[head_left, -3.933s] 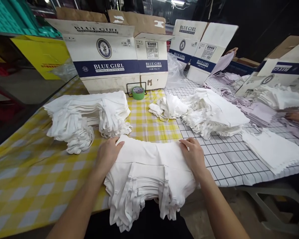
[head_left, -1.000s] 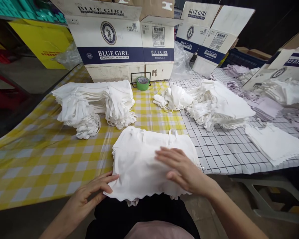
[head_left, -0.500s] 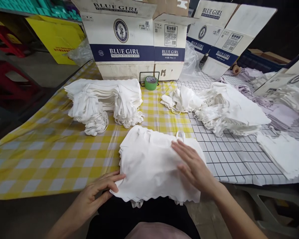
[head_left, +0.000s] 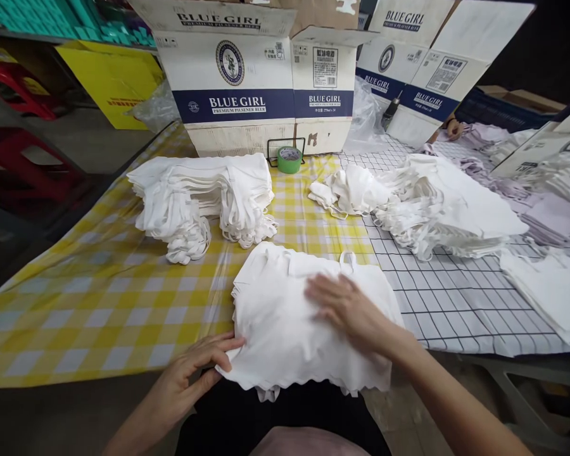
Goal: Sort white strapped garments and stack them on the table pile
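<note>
A stack of white camisoles (head_left: 275, 316) with thin straps and a wavy hem lies at the table's front edge, its hem hanging over toward my lap. My left hand (head_left: 197, 364) pinches the near left corner of the top camisole between thumb and fingers. Flat on the upper middle of the same camisole rests my right hand (head_left: 349, 310), fingers stretched out and slightly blurred. Farther back on the left is a folded pile of white camisoles (head_left: 209, 183), straps dangling toward me. Another white pile (head_left: 465, 202) lies on the right.
Beer cartons (head_left: 242, 120) stand along the back, with a roll of green tape (head_left: 289, 160) in front. A small crumpled white garment (head_left: 354, 190) lies mid-table. At right are a thin white stack (head_left: 551, 291) and lilac garments (head_left: 551, 215). Another person's hand (head_left: 455, 129) shows behind.
My right hand has slid left across the top camisole, toward its middle. My left hand keeps its pinch on the corner. The view has shifted slightly.
</note>
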The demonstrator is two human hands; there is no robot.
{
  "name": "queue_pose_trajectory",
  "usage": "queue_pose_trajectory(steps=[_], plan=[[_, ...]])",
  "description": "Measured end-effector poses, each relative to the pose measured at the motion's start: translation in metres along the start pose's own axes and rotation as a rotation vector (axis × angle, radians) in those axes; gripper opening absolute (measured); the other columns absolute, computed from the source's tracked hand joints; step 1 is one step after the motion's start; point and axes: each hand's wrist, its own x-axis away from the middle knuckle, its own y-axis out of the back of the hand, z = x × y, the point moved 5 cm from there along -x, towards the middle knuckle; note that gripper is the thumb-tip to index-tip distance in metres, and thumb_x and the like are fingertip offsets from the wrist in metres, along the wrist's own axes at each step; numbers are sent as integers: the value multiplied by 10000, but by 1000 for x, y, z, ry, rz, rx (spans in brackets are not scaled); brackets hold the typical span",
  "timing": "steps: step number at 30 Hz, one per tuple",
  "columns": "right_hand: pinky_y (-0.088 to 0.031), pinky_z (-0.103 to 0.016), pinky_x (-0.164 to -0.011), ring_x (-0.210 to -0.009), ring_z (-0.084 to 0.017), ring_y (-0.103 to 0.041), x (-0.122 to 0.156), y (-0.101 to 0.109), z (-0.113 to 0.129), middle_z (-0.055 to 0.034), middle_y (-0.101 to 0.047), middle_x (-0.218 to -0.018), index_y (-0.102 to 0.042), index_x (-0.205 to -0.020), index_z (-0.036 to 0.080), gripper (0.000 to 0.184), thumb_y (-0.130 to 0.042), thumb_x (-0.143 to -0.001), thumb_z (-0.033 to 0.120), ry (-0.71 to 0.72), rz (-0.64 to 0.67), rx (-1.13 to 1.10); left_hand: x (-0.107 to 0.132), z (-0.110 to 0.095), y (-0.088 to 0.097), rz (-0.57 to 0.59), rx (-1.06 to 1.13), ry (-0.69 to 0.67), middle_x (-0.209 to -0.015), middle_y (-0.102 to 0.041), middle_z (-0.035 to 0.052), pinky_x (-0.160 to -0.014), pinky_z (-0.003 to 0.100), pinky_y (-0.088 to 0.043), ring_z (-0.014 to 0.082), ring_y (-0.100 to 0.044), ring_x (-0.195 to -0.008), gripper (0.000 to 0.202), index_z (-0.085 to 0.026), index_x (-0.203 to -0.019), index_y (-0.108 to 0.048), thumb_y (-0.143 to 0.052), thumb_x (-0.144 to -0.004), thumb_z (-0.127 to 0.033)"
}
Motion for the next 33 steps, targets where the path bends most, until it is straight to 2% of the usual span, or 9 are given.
queue_pose_trajectory(steps=[2, 4, 8, 12, 17, 21, 26, 30, 33], plan=[[-302, -576, -998, -1226, -310, -437, 2, 10, -23, -127, -528, -1292, -550, -1222, 183, 349, -393, -937, 311, -274, -253, 92, 0, -1, 0, -2, 10, -2, -1265, -594, -7, -1054, 415, -326, 217, -403, -1286, 117, -262, -823, -600, -490, -864, -263], [-402, -502, -924, -1125, -292, -508, 4, 16, -34, -147, -560, -1200, -559, -1186, 163, 314, -414, -924, 257, -369, -395, 58, 0, -1, 0, -6, 20, 2, -1263, -596, 0, -1055, 412, -325, 218, -403, -1286, 111, -257, -826, -597, -492, -862, -258], [-491, -304, -724, -848, -172, -592, -7, 5, -12, -65, -592, -987, -586, -1104, 223, 271, -415, -907, 149, -130, -178, -185, 0, 0, 1, -5, 28, 11, -1262, -596, 10, -1050, 412, -333, 224, -420, -1273, 113, -251, -817, -591, -489, -864, -260], [-461, -253, -654, -726, -126, -570, -15, -8, 9, -25, -572, -874, -609, -1014, 223, 248, -424, -894, 110, -18, -8, -262, 0, -2, -1, -3, 31, -2, -1264, -594, 8, -1052, 419, -326, 221, -406, -1283, 105, -253, -824, -579, -484, -867, -268], [-433, -240, -656, -721, -116, -535, -19, -14, 7, -19, -543, -854, -579, -807, 187, 235, -428, -815, 8, -12, 44, -326, 2, -2, -1, 0, 49, 16, -1286, -575, 14, -1063, 414, -307, 213, -383, -1296, 107, -246, -829, -567, -471, -876, -260], [-428, -263, -700, -770, -132, -526, -16, -12, 6, -25, -534, -883, -576, -932, 208, 265, -390, -851, 37, -22, 12, -388, 2, -2, -1, 18, 48, 23, -1293, -568, 6, -1069, 406, -297, 203, -376, -1300, 112, -248, -834, -562, -462, -883, -255], [-401, -249, -649, -693, -116, -480, -16, -16, 0, 0, -499, -801, -479, -722, 194, 266, -361, -742, -44, -69, -29, -494, 1, -5, -1, 16, 39, 10, -1294, -569, 5, -1070, 409, -295, 200, -373, -1302, 104, -249, -835, -552, -460, -883, -246], [-402, -268, -648, -710, -134, -477, -7, -6, -12, -8, -496, -799, -442, -778, 206, 223, -361, -787, -1, -175, -270, -552, 1, -5, -1, 18, 26, 9, -1288, -575, 10, -1074, 418, -290, 202, -378, -1301, 101, -252, -841, -560, -467, -880, -249], [-421, -292, -670, -755, -156, -508, 18, 8, -19, -27, -515, -833, -472, -840, 210, 173, -396, -836, 54, -197, -449, -493, 2, -5, 0, 25, 18, 12, -1285, -578, 20, -1077, 433, -284, 211, -383, -1300, 116, -251, -837, -568, -461, -882, -263]])
